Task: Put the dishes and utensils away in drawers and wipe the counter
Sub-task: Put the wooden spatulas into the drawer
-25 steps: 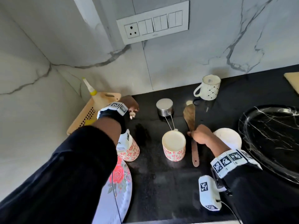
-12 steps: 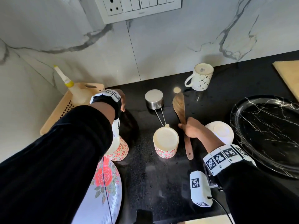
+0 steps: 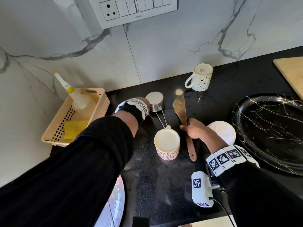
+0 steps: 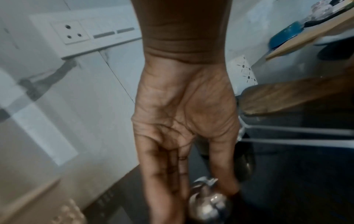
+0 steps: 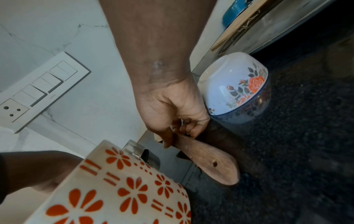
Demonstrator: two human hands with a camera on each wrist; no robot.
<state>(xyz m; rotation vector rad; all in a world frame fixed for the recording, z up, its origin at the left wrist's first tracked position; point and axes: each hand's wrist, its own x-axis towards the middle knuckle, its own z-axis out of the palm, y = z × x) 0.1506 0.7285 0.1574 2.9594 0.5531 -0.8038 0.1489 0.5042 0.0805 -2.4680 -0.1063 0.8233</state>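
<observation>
My right hand [image 3: 191,130] grips the middle of a wooden spatula [image 3: 180,108] that lies on the black counter [image 3: 164,185]; in the right wrist view its fingers [image 5: 188,131] curl round the handle [image 5: 214,163]. My left hand [image 4: 206,189] points down at the back of the counter and pinches a small shiny metal piece [image 4: 208,201] between thumb and fingers. In the head view that hand is hidden behind its wrist band, just left of an upturned steel measuring cup [image 3: 155,101]. An upturned cup with a red flower pattern [image 3: 167,145] stands between my arms.
A white mug [image 3: 200,77] stands by the wall. An upturned floral bowl [image 3: 221,131] and a black marbled plate [image 3: 270,128] lie to the right, and a wooden board [image 3: 291,71] at far right. At left, a beige basket [image 3: 54,128] holds a bottle and a yellow sponge. A floral plate [image 3: 118,202] shows under my left arm.
My left hand has moved right, closer to the steel measuring cup, and my arm now hides the second patterned cup. My right hand stays on the spatula.
</observation>
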